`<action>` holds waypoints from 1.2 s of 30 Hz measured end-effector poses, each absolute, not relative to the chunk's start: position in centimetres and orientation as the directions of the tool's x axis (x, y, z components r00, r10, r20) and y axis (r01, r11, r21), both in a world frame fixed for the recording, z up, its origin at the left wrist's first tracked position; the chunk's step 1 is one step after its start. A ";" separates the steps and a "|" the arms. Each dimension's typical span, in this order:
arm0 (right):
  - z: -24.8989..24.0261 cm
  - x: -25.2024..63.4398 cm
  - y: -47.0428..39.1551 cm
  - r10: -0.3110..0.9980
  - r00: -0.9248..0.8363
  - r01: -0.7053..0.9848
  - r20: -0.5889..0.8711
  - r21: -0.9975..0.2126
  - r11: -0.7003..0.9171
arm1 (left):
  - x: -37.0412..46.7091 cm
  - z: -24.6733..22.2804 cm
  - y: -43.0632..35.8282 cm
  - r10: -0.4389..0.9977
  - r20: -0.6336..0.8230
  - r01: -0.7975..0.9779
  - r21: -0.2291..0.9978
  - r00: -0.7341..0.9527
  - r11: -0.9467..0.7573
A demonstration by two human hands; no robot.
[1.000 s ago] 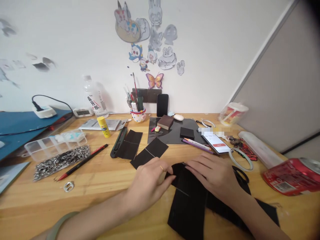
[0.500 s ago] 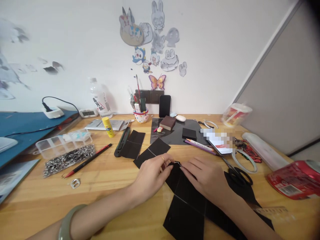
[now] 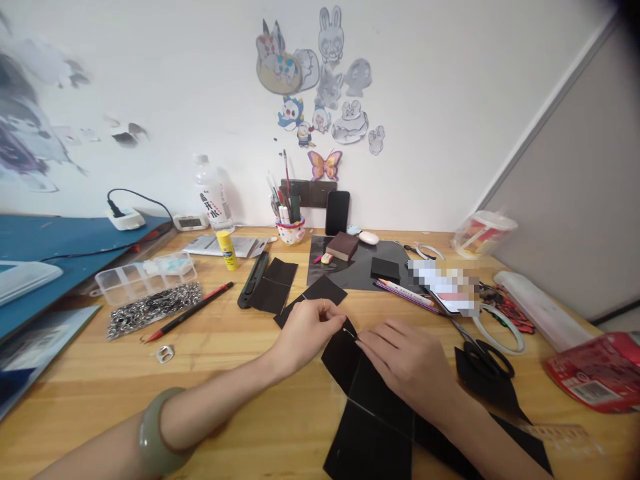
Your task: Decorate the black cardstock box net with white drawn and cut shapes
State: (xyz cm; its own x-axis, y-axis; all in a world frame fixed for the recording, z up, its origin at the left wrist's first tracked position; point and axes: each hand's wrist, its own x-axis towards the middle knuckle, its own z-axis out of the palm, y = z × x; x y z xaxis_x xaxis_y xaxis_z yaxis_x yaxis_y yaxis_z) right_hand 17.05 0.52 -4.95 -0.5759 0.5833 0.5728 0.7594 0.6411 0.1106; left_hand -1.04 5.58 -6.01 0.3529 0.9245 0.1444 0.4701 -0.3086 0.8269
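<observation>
My left hand [image 3: 311, 331] pinches the far edge of a large sheet of black paper [image 3: 371, 433] between thumb and fingers. On the same edge, just to the right, my right hand [image 3: 407, 357] has its thumb and index finger closed on the paper. A narrow strip at that edge is bent up between the two hands, with a pale line on it. Light crease lines cross the sheet, which lies on the table and runs partly under my right forearm. Beyond my left hand lies a smaller black paper piece [image 3: 320, 291].
Scissors [image 3: 483, 357], a red can [image 3: 597, 373] and a clear ruler [image 3: 560, 432] are at the right. A utility knife [image 3: 253, 280], glue stick [image 3: 226, 251], black-and-red pencil [image 3: 190, 313] and bag of metal rings [image 3: 153, 308] are at the left. A pen cup [image 3: 290, 230] stands behind.
The view has shifted slightly left, so things appear further right. My hands stay at the paper's far edge, and the bent strip between them shows more now.
</observation>
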 end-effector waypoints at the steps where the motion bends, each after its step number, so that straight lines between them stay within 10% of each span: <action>1: -4.9 17.1 0.5 0.597 -0.559 0.760 0.576 0.068 0.646 | -1.2 -6.3 5.9 0.926 0.149 0.482 0.819 0.346 -0.312; 12: -5.1 17.7 1.3 0.923 -0.260 0.748 0.284 -0.545 0.378 | -1.5 -5.0 4.3 0.706 0.474 0.505 0.494 0.526 -0.708; 21: -5.3 17.5 1.9 0.957 -0.270 0.699 0.103 -0.663 0.269 | -2.1 -5.6 4.8 0.394 0.406 0.399 0.077 0.825 -0.914; 29: -6.5 17.4 2.1 0.962 -0.266 0.735 0.059 -0.634 0.242 | -3.0 -6.0 5.9 0.394 0.394 0.340 0.202 0.830 -0.918; 36: -6.7 17.2 2.0 0.951 -0.308 0.763 0.033 -0.589 0.268 | -2.2 -7.1 6.4 0.725 0.383 0.452 0.590 0.573 -0.669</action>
